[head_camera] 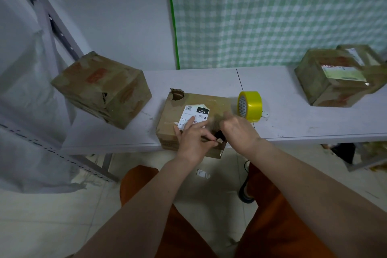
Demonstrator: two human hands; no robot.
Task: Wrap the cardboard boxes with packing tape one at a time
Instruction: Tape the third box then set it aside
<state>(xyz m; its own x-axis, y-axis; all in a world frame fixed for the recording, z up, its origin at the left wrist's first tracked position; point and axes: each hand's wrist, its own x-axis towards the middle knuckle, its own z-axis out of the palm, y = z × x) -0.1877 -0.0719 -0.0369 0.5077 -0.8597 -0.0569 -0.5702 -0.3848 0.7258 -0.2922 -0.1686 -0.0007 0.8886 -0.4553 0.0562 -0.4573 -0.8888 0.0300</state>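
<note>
A white table (303,123) stands on pale floor tiles (41,216) before a green checked curtain (272,12) and grey wall (109,6).

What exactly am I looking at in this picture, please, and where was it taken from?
There is no machine here: a person wears a camera on the head, looking down at their own bare hands and lap. On the pale table lies the middle cardboard box with a white label. The left hand rests on it and seems to pinch something thin at its torn near corner; the right hand works at the same spot, its grip hidden. Beside the box stands a yellow tape roll, held by no one. Another box sits at the left, and two more boxes at the right.
</note>
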